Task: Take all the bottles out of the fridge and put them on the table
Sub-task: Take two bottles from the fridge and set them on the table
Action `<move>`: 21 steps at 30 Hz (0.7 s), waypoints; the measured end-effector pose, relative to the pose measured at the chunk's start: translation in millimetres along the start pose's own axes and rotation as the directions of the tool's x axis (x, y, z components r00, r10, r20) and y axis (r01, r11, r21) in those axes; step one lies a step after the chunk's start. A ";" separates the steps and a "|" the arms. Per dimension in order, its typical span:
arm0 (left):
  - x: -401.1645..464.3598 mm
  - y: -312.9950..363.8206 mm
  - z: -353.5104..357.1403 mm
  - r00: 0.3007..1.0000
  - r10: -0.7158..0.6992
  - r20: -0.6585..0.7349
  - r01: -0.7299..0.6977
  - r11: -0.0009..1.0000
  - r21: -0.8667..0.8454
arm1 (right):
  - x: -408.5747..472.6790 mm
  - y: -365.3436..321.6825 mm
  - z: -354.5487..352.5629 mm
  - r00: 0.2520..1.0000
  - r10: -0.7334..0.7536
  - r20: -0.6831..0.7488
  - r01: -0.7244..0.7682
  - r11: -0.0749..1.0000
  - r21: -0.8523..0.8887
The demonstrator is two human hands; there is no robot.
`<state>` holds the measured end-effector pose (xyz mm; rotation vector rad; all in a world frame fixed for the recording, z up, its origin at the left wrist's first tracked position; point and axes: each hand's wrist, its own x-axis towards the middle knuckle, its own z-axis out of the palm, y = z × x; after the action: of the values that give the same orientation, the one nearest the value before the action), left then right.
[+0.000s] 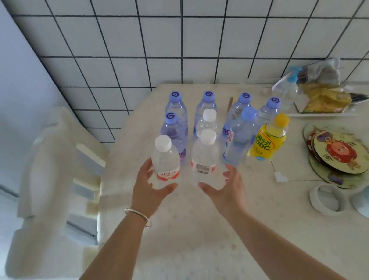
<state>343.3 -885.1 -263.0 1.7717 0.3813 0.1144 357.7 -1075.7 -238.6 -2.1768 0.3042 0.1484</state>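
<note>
Two clear bottles with white caps stand at the front of a group of bottles on the desk point(197, 248). The left hand point(148, 188) has its fingers and thumb curved around the left white-cap bottle point(166, 162), low on its body. The right hand point(226, 185) lies at the base of the right white-cap bottle point(204, 158); its fingers look relaxed and spread, and I cannot tell if they hold the bottle or only touch it.

Behind these two bottles stand a third white-cap bottle point(208, 119) and several bottles with purple-blue caps, such as the farthest one point(175, 102). To the right of the two front bottles is a pale blue bottle point(240, 140), which looks tilted, and beyond it a yellow bottle point(269, 139). All stand very near each other.

I judge that both bottles are being set down. The fridge is not in view, so I cannot say how many remain inside.

The risk is the tight group. If a hand pulls away fast or brushes a neighbour, one bottle can tip and push the others down. The pale blue bottle seems the least stable. Farther right of the yellow bottle lies a stack of round coasters point(339, 154), which a rolling bottle could hit.
</note>
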 end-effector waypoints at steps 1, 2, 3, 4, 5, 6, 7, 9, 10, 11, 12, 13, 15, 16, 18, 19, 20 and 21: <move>-10.6 2.6 -1.4 0.999 0.003 -0.049 -0.003 1.000 0.002 | -5.9 -0.6 -6.2 1.000 -0.015 0.012 0.015 1.000 -0.013; -22.9 6.5 -3.7 0.996 0.004 -0.093 -0.004 1.000 0.002 | -12.5 -1.3 -12.4 0.998 -0.041 0.038 0.043 0.999 -0.034; -36.6 10.4 -6.9 0.992 0.009 -0.130 -0.009 1.000 0.001 | -19.6 -2.2 -19.2 0.994 -0.082 0.073 0.087 0.994 -0.062; -52.6 15.1 -10.7 0.987 0.019 -0.162 -0.019 1.000 -0.002 | -27.2 -3.2 -25.4 0.984 -0.133 0.115 0.144 0.985 -0.092; -71.3 20.8 -14.8 0.981 0.027 -0.194 -0.028 1.000 -0.004 | -35.6 -4.2 -31.2 0.970 -0.187 0.157 0.206 0.972 -0.112; -92.2 26.3 -19.1 0.972 0.032 -0.234 -0.034 0.999 -0.002 | -45.8 -5.7 -36.4 0.948 -0.246 0.202 0.274 0.954 -0.121; -115.6 31.6 -23.2 0.959 0.037 -0.279 -0.038 0.999 0.004 | -57.5 -7.6 -40.7 0.918 -0.304 0.253 0.342 0.932 -0.119; -166.6 39.4 -32.2 0.926 0.039 -0.376 -0.039 0.999 0.006 | -85.3 -12.8 -46.1 0.839 -0.407 0.360 0.466 0.880 -0.089; -193.5 39.9 -36.4 0.904 0.032 -0.427 -0.035 0.999 0.001 | -101.3 -14.5 -46.2 0.791 -0.451 0.412 0.522 0.850 -0.071; -221.9 38.1 -40.8 0.878 0.014 -0.479 -0.019 1.000 -0.007 | -120.0 -15.7 -45.2 0.741 -0.489 0.461 0.572 0.819 -0.051; -251.2 34.3 -45.3 0.847 -0.006 -0.531 -0.004 1.000 -0.016 | -140.6 -15.3 -42.9 0.689 -0.521 0.504 0.617 0.787 -0.029; -279.9 28.8 -49.9 0.815 -0.028 -0.579 0.018 1.000 -0.023 | -161.9 -13.5 -39.5 0.640 -0.545 0.542 0.651 0.759 -0.004; -336.5 17.2 -60.3 0.752 -0.063 -0.656 0.061 0.998 -0.025 | -208.9 -8.1 -32.9 0.537 -0.575 0.617 0.696 0.715 0.060; -363.7 11.5 -66.1 0.724 -0.082 -0.684 0.084 0.996 -0.030 | -232.3 -4.9 -28.8 0.484 -0.582 0.654 0.710 0.698 0.095; -418.0 2.1 -78.3 0.663 -0.124 -0.738 0.125 0.991 -0.054 | -279.1 -0.3 -19.3 0.379 -0.572 0.727 0.724 0.673 0.153; -443.8 -2.0 -85.1 0.631 -0.143 -0.762 0.143 0.987 -0.067 | -300.7 1.5 -13.2 0.327 -0.571 0.753 0.737 0.653 0.176; -468.0 -5.4 -91.4 0.599 -0.157 -0.785 0.157 0.985 -0.078 | -321.8 3.0 -6.8 0.272 -0.577 0.770 0.759 0.621 0.196; -492.4 -9.5 -98.6 0.563 -0.165 -0.810 0.164 0.983 -0.086 | -344.8 3.5 -0.8 0.210 -0.584 0.784 0.791 0.573 0.215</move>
<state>-149.2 -947.1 -186.0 1.5697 1.2232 0.8296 24.8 -1022.2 -165.9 -1.9892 -1.3266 0.6489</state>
